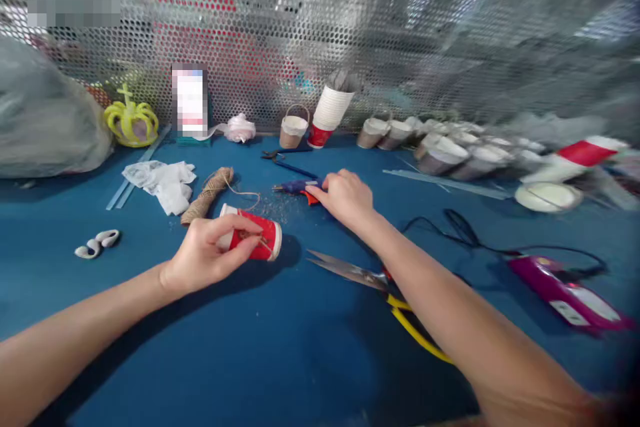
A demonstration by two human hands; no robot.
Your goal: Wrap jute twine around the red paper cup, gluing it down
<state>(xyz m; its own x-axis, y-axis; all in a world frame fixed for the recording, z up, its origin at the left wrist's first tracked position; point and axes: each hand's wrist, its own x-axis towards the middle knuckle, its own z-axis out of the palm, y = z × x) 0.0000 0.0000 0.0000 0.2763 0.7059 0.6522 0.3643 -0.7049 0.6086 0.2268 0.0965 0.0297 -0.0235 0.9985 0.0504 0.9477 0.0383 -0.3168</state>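
Between the fingers and thumb of my left hand [205,251] is a red and white paper cup [271,238], tipped on its side above the table. A bit of brown twine shows at the fingertips against the cup. My right hand [350,200] is closed on a blue hot glue gun [295,186] with an orange trigger, its nozzle pointing left. Just behind the cup lies a roll of twine [209,195], with a loose end trailing right. Large scissors [350,271] with yellow handles lie partly under my right forearm, blades pointing left.
Pliers [274,156], a small bucket-like cup [293,130] and a stack of paper cups [330,110] stand towards the back. More wrapped cups [443,155] cluster right. A purple device [565,293] with a black cord lies at right. White cloth [163,180] is at left.
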